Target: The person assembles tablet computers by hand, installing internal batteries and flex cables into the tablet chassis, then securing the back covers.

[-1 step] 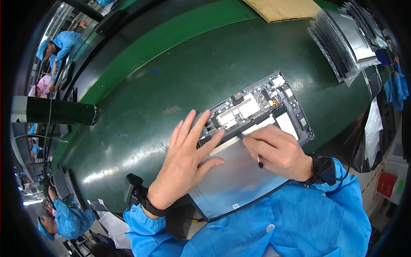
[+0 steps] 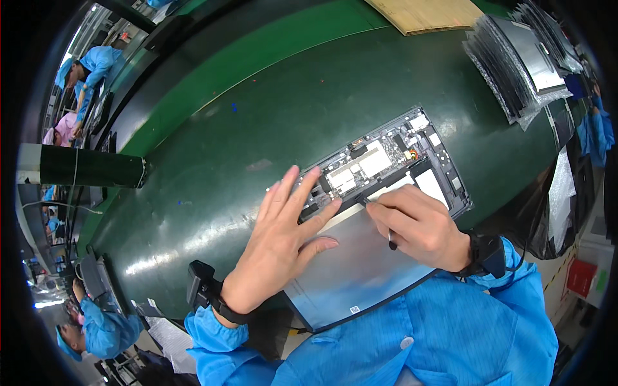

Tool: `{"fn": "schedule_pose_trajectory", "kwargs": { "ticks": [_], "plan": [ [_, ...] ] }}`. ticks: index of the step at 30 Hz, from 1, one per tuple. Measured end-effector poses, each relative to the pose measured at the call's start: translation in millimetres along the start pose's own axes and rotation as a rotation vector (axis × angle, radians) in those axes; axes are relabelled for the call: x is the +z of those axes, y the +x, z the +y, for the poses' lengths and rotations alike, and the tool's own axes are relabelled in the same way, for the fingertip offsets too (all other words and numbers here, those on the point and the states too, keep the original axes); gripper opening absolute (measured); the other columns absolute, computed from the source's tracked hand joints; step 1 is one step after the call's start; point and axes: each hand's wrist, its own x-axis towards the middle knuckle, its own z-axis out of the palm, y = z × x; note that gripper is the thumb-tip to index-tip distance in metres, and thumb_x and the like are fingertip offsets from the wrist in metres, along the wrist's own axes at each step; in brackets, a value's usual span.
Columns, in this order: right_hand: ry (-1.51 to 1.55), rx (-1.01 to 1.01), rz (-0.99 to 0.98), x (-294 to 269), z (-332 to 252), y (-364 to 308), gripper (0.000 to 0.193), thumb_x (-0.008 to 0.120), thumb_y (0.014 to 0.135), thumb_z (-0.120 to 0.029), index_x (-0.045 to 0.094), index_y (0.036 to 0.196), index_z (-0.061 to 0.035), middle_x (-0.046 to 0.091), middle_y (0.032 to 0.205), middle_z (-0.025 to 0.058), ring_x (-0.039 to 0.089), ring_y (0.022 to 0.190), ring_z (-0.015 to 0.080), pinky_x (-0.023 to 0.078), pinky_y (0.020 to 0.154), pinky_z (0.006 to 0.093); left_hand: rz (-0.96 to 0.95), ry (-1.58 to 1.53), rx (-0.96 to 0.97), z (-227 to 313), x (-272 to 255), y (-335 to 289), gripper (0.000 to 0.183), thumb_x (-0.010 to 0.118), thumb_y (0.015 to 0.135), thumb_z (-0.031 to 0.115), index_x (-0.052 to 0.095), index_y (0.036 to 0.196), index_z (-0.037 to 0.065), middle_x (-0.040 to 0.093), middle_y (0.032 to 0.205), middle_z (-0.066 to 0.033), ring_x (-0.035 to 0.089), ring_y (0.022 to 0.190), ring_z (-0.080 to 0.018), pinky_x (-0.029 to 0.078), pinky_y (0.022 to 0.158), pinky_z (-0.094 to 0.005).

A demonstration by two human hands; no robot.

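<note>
An opened laptop [image 2: 444, 161] lies tilted on the green table, its circuit board [image 2: 373, 159] and inner parts bare. Joined along its near edge is a flat silver panel [image 2: 360, 270], probably the screen's back, which reaches toward my body. My left hand [image 2: 277, 238] is open, fingers spread over the laptop's left end and the seam. Pinched in my right hand [image 2: 418, 225] is a thin dark pen-like tool [image 2: 392, 245]. Its tip is at the seam between laptop and panel, close to my left index finger; the exact kind is hidden by my fingers.
At the far right stands a stack of laptop panels [image 2: 505, 71] in clear wrap. A brown board [image 2: 425, 14] lies at the back. A dark green post [image 2: 90, 167] juts in from the left. Co-workers in blue [image 2: 103, 67] sit along the left; a black bag [image 2: 544, 206] hangs at the right.
My left hand's fingers have shifted very slightly to the right. The right hand and its tool have moved barely at all; the laptop stays put.
</note>
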Motion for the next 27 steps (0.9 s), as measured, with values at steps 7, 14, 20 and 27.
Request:
{"fn": "schedule_pose_trajectory", "kwargs": {
  "ticks": [7,14,20,27],
  "plan": [
    [-0.021,0.081,0.001,11.5,-3.0,8.6,0.031,0.074,0.067,0.009,0.069,0.097,0.0031,0.06,0.088,0.0079,0.061,0.075,0.0237,0.052,0.065,0.0323,0.046,-0.062,0.069,-7.3,4.7,8.0,0.052,0.078,0.084,0.027,0.07,0.135,0.017,0.042,0.158,-0.0179,0.035,0.148,-0.0419,0.031,0.117,-0.0542],
    [-0.032,0.091,-0.061,6.8,-7.3,8.2,0.025,0.071,0.074,0.001,0.065,0.098,0.0042,0.056,0.092,0.0114,0.06,0.081,0.026,0.053,0.068,0.0347,0.035,-0.078,0.07,-5.6,1.9,5.6,0.049,0.079,0.083,0.025,0.073,0.131,0.017,0.043,0.158,-0.018,0.034,0.148,-0.0426,0.03,0.117,-0.0537],
    [-0.052,0.092,-0.054,6.8,-6.3,9.3,0.026,0.072,0.073,0.001,0.066,0.098,0.005,0.056,0.091,0.0115,0.06,0.08,0.0256,0.053,0.067,0.0339,0.034,-0.11,0.063,-7.3,4.9,6.3,0.049,0.079,0.083,0.025,0.073,0.131,0.016,0.041,0.159,-0.0179,0.032,0.149,-0.0426,0.03,0.118,-0.0537],
    [-0.075,0.074,-0.041,6.5,-7.5,10.5,0.03,0.072,0.072,0.001,0.067,0.101,0.0065,0.056,0.091,0.0119,0.06,0.081,0.0253,0.053,0.067,0.0337,0.027,-0.128,0.061,-7.8,3.5,4.1,0.049,0.08,0.082,0.025,0.073,0.13,0.016,0.041,0.16,-0.0176,0.031,0.15,-0.0422,0.029,0.118,-0.0543]
  ]
}}
